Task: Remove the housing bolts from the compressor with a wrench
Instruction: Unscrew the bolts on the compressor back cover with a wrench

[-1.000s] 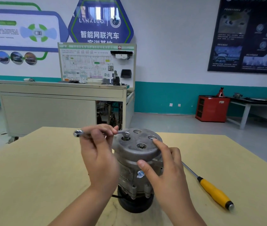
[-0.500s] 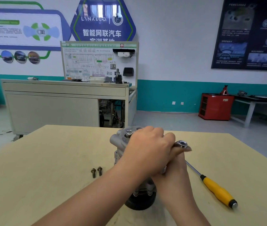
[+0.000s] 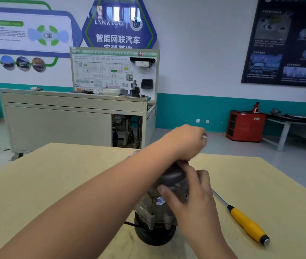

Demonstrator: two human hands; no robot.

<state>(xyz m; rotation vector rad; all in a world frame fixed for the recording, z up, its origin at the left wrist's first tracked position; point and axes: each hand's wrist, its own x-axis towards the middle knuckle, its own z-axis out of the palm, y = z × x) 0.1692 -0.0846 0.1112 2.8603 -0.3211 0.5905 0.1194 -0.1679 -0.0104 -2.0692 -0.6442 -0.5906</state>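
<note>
Holds the compressor upright near the middle of the bench, right hand curled round its grey side, black end down on the wood. Reaches across its top with the left hand, closed round the wrench; only a blurred metal tip visible at the right of the fist. To the right, flat on the bench, a yellow-handled screwdriver, near the right hand.

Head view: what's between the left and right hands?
The compressor: left hand, holding the wrench, is above its cap; right hand grips its side. Head view only.
</note>
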